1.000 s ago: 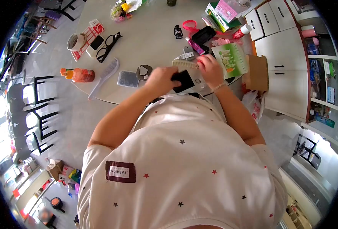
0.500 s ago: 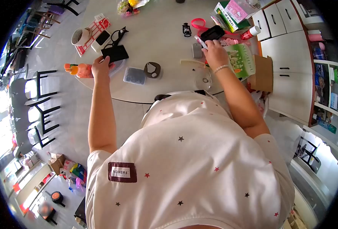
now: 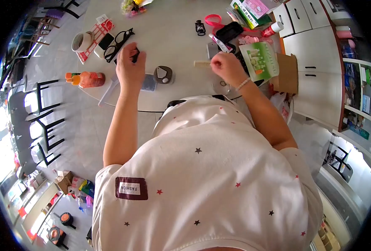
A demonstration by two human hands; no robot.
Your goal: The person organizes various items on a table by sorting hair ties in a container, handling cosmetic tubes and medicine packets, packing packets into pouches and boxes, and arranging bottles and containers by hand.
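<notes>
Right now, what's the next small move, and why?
I'd probably have the right hand secure a pinch on the pale comb: it's curled over one end of it, but whether it grips is hidden. The left hand is farther off, beside the glasses, partly covering a black item, so the right seems better placed.

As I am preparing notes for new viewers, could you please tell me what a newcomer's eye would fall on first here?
Probably the white star-print shirt, filling the lower middle, with a dark FASHION patch on it. Next come the left hand near the black-framed glasses and the right hand beside the pale comb. The orange-capped bottle also stands out, at the table's left edge.
</notes>
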